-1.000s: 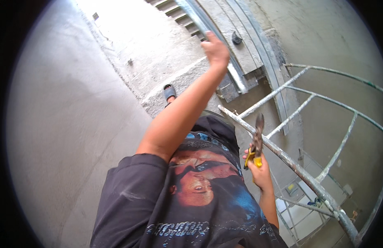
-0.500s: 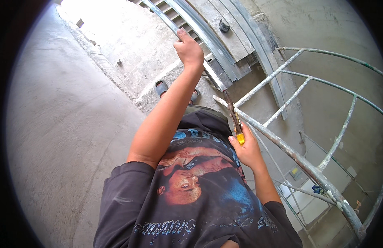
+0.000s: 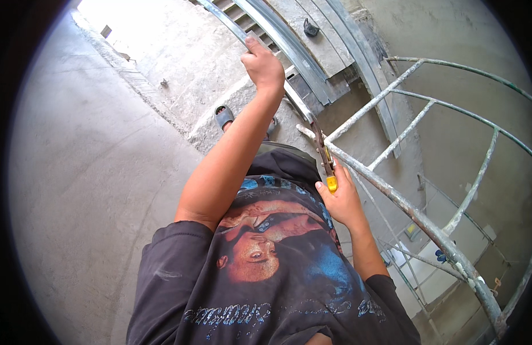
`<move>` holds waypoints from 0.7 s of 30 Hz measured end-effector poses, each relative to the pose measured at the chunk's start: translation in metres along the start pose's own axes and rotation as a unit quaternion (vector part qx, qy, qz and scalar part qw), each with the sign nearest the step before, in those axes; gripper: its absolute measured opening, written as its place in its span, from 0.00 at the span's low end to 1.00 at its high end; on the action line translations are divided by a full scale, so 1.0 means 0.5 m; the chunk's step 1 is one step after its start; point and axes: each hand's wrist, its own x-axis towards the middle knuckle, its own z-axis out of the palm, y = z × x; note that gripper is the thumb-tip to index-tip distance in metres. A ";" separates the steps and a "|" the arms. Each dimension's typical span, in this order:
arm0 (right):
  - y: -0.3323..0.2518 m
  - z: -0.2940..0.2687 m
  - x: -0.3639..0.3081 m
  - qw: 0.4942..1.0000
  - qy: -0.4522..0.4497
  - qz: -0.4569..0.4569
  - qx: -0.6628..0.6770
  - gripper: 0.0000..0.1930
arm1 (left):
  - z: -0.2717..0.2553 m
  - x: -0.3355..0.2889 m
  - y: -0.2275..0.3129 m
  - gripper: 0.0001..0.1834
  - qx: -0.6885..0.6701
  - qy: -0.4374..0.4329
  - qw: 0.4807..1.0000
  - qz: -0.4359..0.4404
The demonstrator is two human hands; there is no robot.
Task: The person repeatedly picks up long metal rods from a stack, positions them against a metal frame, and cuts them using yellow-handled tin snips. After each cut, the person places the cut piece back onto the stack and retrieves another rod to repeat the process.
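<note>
My left hand (image 3: 262,64) is wrapped round a long, narrow galvanized metal channel (image 3: 298,102), its thumb pointing up along the metal. The channel slants from the top of the view down toward my right hand (image 3: 345,198). That hand grips a pair of metal snips (image 3: 319,142) with dark, worn jaws and a yellow grip end. The jaws meet the near end of the channel; whether they have bitten into it is too small to tell. My palm hides part of the snips' handles.
A paint-spattered scaffold frame (image 3: 392,194) stands close on the right, with a lower level beneath it. Wide metal channels (image 3: 289,49) lie ahead by concrete steps. A small black object (image 3: 310,27) rests beyond them. A rough wall (image 3: 93,172) rises on the left.
Both hands keep their grip on the channel and the snips. The snips and right hand have shifted slightly up and left; the view has moved a little.
</note>
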 end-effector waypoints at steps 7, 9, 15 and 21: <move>-0.010 -0.008 0.002 1.000 -0.019 -0.005 -0.005 0.35 | -0.013 0.007 -0.003 0.34 -0.044 -0.040 0.998 -0.022; -0.005 -0.006 0.005 1.000 -0.025 0.008 0.001 0.34 | -0.016 0.005 -0.002 0.33 -0.052 -0.040 0.998 -0.018; 0.010 0.008 0.011 0.998 -0.037 0.041 0.028 0.31 | -0.024 0.000 -0.002 0.35 -0.018 -0.003 1.000 -0.015; 0.006 0.026 0.006 0.996 -0.034 0.056 0.060 0.29 | -0.036 -0.004 0.002 0.36 -0.018 -0.023 0.999 -0.015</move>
